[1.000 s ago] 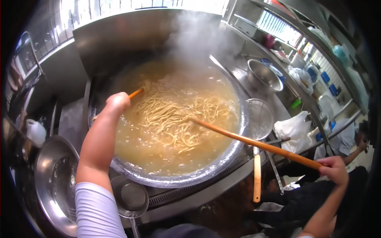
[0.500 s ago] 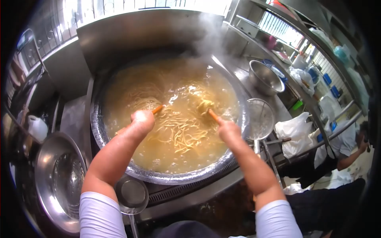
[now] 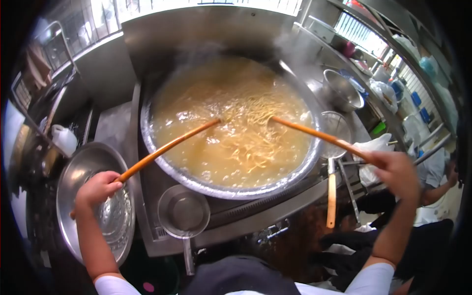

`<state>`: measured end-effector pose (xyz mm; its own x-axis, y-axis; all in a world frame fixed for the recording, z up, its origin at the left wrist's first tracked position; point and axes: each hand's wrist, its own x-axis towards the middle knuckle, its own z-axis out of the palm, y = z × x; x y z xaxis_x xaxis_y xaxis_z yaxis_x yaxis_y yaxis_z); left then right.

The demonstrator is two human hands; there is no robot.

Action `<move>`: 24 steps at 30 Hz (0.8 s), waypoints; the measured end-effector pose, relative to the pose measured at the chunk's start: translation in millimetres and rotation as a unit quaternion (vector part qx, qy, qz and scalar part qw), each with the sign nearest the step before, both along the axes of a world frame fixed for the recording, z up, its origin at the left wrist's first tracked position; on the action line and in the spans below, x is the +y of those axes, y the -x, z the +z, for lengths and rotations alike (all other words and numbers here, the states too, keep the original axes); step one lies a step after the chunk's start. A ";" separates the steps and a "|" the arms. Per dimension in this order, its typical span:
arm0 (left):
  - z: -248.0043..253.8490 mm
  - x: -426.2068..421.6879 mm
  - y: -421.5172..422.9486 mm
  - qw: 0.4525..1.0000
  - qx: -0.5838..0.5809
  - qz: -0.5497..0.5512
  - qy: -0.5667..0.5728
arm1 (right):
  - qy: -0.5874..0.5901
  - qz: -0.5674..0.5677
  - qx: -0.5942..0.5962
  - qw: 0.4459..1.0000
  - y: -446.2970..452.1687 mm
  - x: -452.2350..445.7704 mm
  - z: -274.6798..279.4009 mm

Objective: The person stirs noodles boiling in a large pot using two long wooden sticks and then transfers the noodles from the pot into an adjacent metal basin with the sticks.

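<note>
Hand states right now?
Left hand: closed, holding a long, round orange-brown wooden stick.
Right hand: closed, holding a second long, round orange-brown wooden stick.

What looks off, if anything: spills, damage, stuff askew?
Nothing spilled or broken stands out; the noodles sit inside the pot, sticks in left hand and right hand look whole. Nitpick: the handle of the mesh strainer juts past the counter edge.

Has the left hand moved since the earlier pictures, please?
Yes: the left hand has moved leftward, from above the pot to beyond its left side.
</note>
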<state>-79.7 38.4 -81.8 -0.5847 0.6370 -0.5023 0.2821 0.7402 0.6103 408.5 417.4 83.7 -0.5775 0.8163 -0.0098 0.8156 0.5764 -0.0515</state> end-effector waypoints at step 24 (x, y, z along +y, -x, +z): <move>-174.6 -80.1 -192.6 0.832 -0.256 0.354 -0.342 | 0.791 -0.042 0.283 0.541 167.5 -309.4 -264.0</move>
